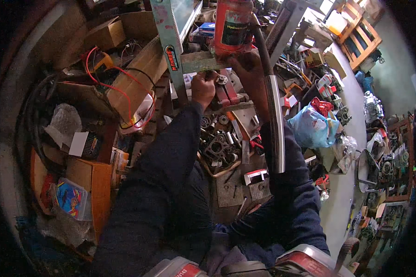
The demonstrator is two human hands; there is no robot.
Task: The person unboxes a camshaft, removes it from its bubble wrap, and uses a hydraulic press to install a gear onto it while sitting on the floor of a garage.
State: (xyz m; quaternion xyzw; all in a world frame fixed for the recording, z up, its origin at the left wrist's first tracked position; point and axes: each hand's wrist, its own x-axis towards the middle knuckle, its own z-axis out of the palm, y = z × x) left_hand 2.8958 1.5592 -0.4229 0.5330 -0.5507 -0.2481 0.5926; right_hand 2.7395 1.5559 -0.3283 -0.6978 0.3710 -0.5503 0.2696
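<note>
Grey gear (305,262) is cropped below; right fingers (239,64) look dim near red jack (233,27).

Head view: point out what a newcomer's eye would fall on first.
The red bottle jack at the top centre would probably catch the eye first, with the left hand and right hand below its base. Next might come the shiny metal tube running down in front of the dark right sleeve. The light blue plastic bag stands out right of that sleeve.
</note>
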